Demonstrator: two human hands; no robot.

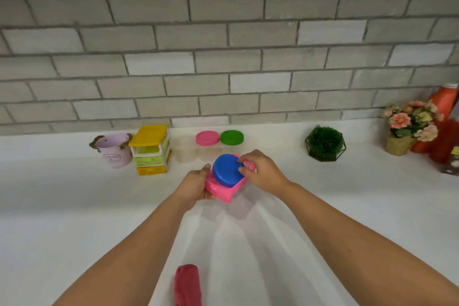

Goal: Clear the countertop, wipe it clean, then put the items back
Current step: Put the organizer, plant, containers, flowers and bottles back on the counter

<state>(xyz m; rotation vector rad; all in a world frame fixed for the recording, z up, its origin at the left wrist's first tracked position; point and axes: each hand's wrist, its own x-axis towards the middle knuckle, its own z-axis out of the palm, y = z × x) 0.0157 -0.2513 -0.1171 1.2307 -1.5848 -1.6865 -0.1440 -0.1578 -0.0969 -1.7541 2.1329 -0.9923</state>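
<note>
Centre of frame: your left hand grips the left side of the pink box, thumb up along its edge. Your right hand curls its fingers round the right rim of the blue round container sitting on top of the box. The box's shadow falls on the white surface just below it. A rolled red cloth lies at bottom centre. Behind the box, near the wall, stand a pink-lidded jar and a green-lidded jar.

Grey brick wall behind, green plant, potted flowers, orange bottle far right
</note>
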